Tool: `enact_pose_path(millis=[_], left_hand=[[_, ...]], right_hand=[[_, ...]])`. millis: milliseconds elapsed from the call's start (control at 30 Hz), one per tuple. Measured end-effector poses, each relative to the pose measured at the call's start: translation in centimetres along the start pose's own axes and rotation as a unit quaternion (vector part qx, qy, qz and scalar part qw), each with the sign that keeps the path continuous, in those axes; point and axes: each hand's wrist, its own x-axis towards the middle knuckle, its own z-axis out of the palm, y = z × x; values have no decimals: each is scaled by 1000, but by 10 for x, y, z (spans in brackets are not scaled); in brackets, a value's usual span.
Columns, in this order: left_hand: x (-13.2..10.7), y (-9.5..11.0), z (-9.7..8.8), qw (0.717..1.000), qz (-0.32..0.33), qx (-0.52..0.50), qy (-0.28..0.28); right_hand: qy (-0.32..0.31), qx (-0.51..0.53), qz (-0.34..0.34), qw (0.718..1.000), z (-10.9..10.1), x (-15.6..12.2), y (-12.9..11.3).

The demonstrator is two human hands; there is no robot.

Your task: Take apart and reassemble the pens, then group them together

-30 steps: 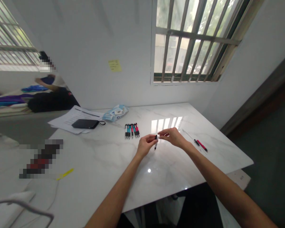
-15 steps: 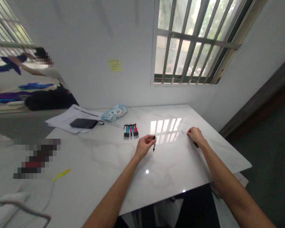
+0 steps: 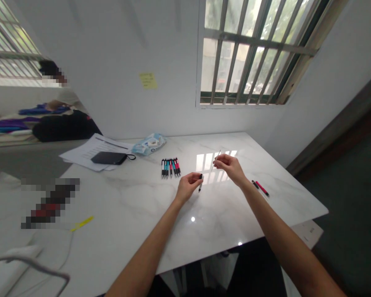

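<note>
My left hand pinches a short black pen barrel upright just above the white marble table. My right hand is raised a little to its right, fingers pinched on a thin clear pen refill that slants up to the right. The two hands are a few centimetres apart. A row of several black, teal and red pens lies on the table behind my left hand. A red pen part with a black piece lies on the table to the right of my right arm.
A black pouch sits on papers at the back left, beside a blue wipes packet. A yellow strip lies near the left. Another person bends over a bed far left. The table's right edge drops to the floor.
My right hand reached right to the table near the red pen part, took up the thin refill and brought it back toward my left hand, which kept the black barrel.
</note>
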Motion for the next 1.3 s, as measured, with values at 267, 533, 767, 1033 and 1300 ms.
enact_pose_path(millis=[267, 533, 767, 1033, 1300], left_hand=[[-2, 6, 2, 1000, -1, -19, -2], [-2, 4, 4, 1000, -1, -23, -4], [1, 3, -1, 1000, -3, -27, 9], [2, 0, -3, 999, -25, -33, 8], [-2, 2, -5, 997, -67, -28, -30]], right_hand=[[-38, -1, 16, 999, 27, -2, 3], [-56, -25, 27, 998, 28, -5, 10], [0, -375, 68, 925, -34, 8, 40], [146, -450, 138, 870, -104, 15, 65], [56, -208, 103, 971, -39, 42, 84]])
